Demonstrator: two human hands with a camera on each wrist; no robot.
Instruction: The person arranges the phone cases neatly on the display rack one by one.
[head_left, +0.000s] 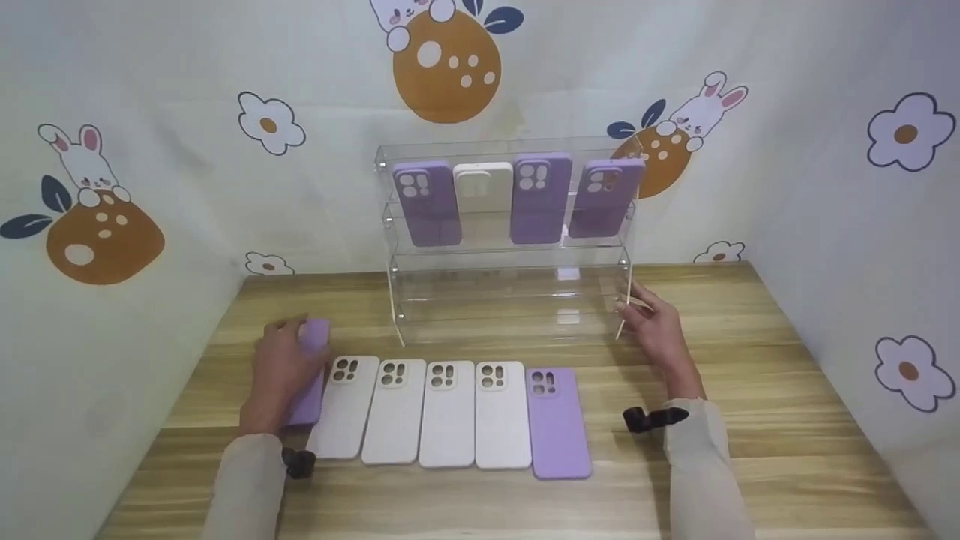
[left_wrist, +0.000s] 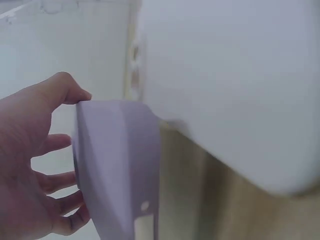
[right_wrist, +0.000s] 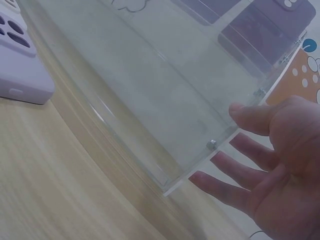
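My left hand (head_left: 279, 367) grips a purple phone case (head_left: 307, 405) at the left end of a row of cases on the table. In the left wrist view its thumb is on one end of the purple case (left_wrist: 115, 160), the fingers along an edge. Beside it looms a blurred white phone case (left_wrist: 230, 85). My right hand (head_left: 660, 330) holds the right side panel of a clear tiered display stand (head_left: 480, 307). In the right wrist view this hand (right_wrist: 280, 165) has its thumb on one side of the panel edge, fingers on the other.
Several white phone cases (head_left: 446, 420) and a purple one (head_left: 559, 424) lie side by side on the wooden table (head_left: 780, 420). High on the stand lean three purple cases (head_left: 427, 210) and a white one (head_left: 484, 191). Patterned cloth (head_left: 322, 195) hangs behind.
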